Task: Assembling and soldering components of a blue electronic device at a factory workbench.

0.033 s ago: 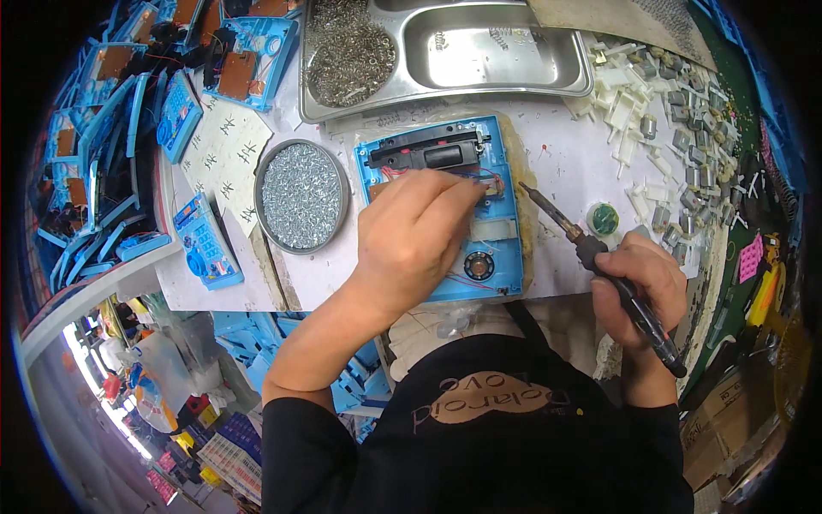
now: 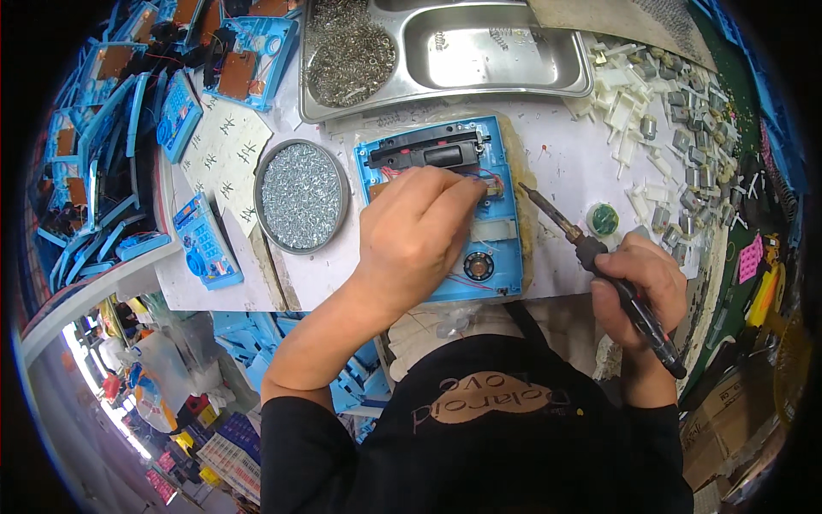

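A blue plastic housing point(image 2: 511, 265) lies open in front of me. Inside it are a black slotted part point(image 2: 441, 156), a small round speaker point(image 2: 479, 265), a white plastic piece point(image 2: 494, 230) and thin red and blue wires. My left hand point(image 2: 419, 227) rests over the middle of the housing with its fingers pinched beside the wires; the fingertips are hidden, and what they hold cannot be made out. In my right hand point(image 2: 642, 287) is a soldering iron point(image 2: 556, 214), gripped by its black handle. Its tip points up and left, just off the housing's right edge.
A round tray of small screws point(image 2: 301, 197) sits left of the housing. Behind stands a steel tray point(image 2: 492, 86) with springs. White plastic parts and small motors point(image 2: 681, 141) are heaped at the right, near a small green-filled container point(image 2: 603, 218). Blue housings point(image 2: 94, 163) pile up on the left.
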The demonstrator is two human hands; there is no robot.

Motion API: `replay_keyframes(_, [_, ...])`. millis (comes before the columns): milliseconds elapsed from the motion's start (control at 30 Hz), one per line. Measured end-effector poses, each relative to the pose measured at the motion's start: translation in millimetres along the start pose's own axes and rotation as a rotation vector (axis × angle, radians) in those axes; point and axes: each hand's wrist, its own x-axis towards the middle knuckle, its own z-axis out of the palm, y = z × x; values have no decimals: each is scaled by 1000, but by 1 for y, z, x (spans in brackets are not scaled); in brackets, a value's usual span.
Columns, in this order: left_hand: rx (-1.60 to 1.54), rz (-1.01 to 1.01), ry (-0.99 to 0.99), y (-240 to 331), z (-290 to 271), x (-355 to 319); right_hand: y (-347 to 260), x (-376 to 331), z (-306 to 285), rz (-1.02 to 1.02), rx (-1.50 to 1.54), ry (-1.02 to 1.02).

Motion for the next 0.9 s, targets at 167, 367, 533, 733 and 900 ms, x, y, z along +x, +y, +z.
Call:
replay_keyframes(167, [73, 4, 9, 2, 8, 3, 0, 2, -1, -4, -24, -37])
replay_keyframes(367, [106, 1, 5, 3, 9, 4, 1, 10, 5, -39, -5, -42])
replay_keyframes(533, [118, -9, 1, 5, 8, 5, -2, 16, 5, -34, -7, -72])
replay_keyframes(733, [149, -31, -19, 7, 7, 5, -1, 17, 9, -35, -5, -78])
replay_keyframes(900, [162, -37, -40, 9, 6, 5, -1, 17, 9, -27, -4, -83])
